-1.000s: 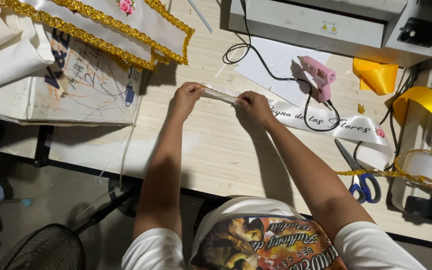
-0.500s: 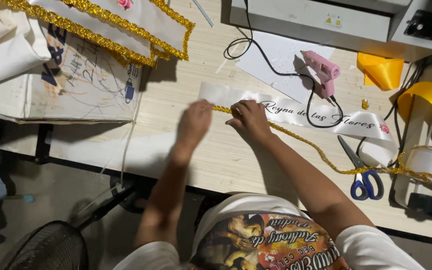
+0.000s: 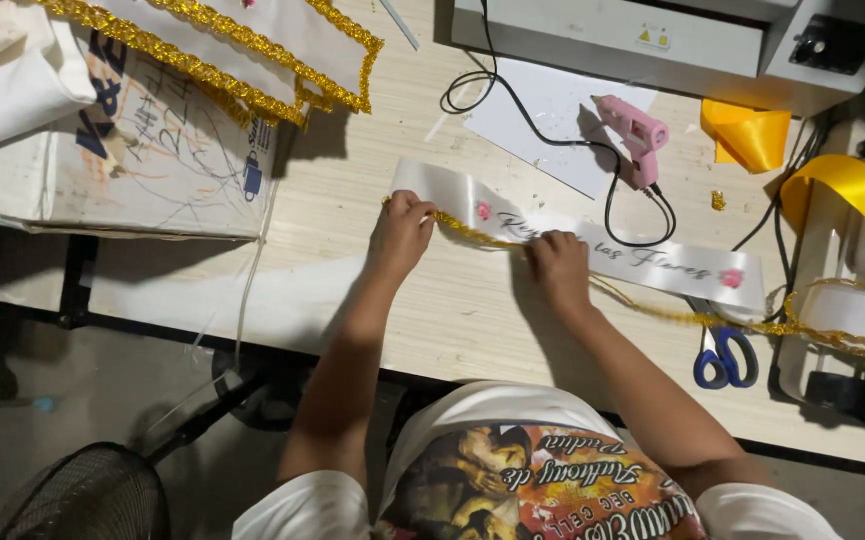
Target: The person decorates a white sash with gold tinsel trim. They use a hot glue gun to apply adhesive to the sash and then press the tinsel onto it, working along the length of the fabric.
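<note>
The person is leaning over a pale wood-grain worktable (image 3: 472,330), where a long white satin sash with cursive lettering and small pink flowers (image 3: 652,262) is lying flat, running from the table's middle toward 3 o'clock. The left hand (image 3: 400,235) is resting on the sash's end at 9 o'clock, fingers curled down and pinching a thin gold sequin trim (image 3: 652,308) against the sash's lower edge. The right hand (image 3: 558,268) is pressing flat on the sash just toward 3 o'clock of the left one, fingertips together on the fabric; whether it is gripping the trim cannot be told. The trim is trailing on toward 3 o'clock, to a white spool (image 3: 857,315). At 12 o'clock of the right hand a pink hot-glue gun with a black cord (image 3: 634,135) is lying on a white sheet. Blue-handled scissors (image 3: 722,358) are lying at 4 o'clock, and a gold-edged white sash (image 3: 252,40) is lying at 11 o'clock.
</note>
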